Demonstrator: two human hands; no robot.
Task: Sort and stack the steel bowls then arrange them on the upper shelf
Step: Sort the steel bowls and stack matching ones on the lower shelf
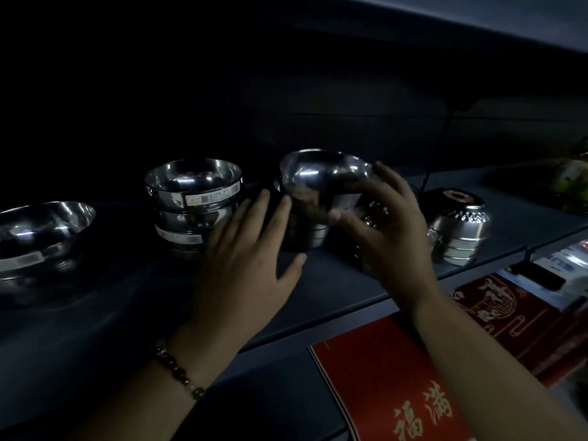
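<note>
On the dark upper shelf a steel bowl sits slightly tilted on top of the middle stack of bowls. My right hand is at that bowl's right side with fingers spread and the thumb against its wall. My left hand is flat and open, its fingertips at the left side of the same stack. To the left stands a taller stack of labelled steel bowls. A wide steel bowl sits at the far left.
A stack of upside-down patterned steel bowls stands at the right near the shelf's front edge. Red printed packs lie on the lower level under the shelf. The back of the shelf is very dark.
</note>
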